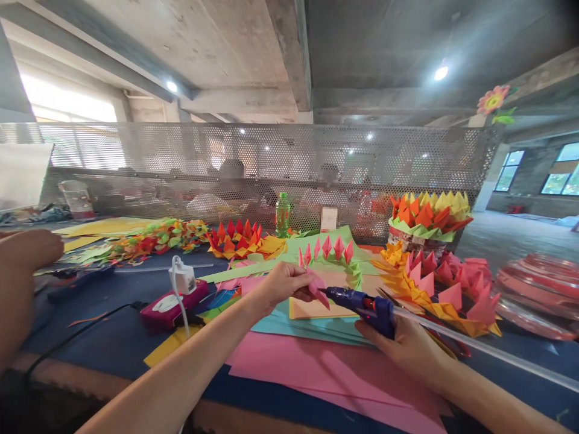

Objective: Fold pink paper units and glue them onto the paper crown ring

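My left hand (283, 283) is closed in a pinch on a small pink folded paper piece (318, 288), held above the table's middle. My right hand (407, 345) grips a blue glue gun (368, 304), whose nozzle touches the pink piece. A clear glue stick (474, 346) sticks out of the gun's back toward the right. Just behind stands a green paper ring (348, 271) with several pink folded points (326, 248) standing along it. Sheets of pink paper (335, 374) and light blue paper (312, 328) lie under my hands.
Folded paper flowers (429, 217) and pink and orange pieces (452, 283) sit right; red-orange crowns (235, 236) and a garland (154, 236) left. A magenta power strip (169, 304) with white charger, green bottle (283, 214), mesh screen (271, 163) with people behind. Another person's hand (27, 250) is far left.
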`<state>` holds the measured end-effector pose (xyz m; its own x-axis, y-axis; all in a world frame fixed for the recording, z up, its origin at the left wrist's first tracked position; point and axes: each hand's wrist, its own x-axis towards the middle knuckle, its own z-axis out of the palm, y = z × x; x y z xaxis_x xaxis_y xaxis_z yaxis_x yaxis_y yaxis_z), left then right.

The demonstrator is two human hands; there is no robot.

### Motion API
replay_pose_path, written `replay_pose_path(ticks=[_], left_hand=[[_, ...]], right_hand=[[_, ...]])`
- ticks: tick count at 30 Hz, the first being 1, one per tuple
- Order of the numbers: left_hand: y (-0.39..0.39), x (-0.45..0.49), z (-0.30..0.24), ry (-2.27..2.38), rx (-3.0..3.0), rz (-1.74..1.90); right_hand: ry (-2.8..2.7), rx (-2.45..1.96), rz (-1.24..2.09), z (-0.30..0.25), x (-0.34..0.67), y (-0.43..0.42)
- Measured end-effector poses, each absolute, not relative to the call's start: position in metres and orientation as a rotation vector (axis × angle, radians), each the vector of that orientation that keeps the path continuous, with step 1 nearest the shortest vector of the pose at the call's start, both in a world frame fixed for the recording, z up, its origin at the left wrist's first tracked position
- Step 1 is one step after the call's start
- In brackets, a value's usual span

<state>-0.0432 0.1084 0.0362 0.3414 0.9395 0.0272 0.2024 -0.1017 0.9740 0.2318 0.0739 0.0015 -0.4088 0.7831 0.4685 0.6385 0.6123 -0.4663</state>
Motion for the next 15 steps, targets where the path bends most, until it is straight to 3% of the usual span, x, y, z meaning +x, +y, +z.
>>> replay_pose_path(ticks=[15], left_hand=[[0.1064,-0.0448,0.0379,1.037,1.564,0.905]], right_hand=[[-2.161,-1.114,0.282,0.0033,0.2305,0.0751]])
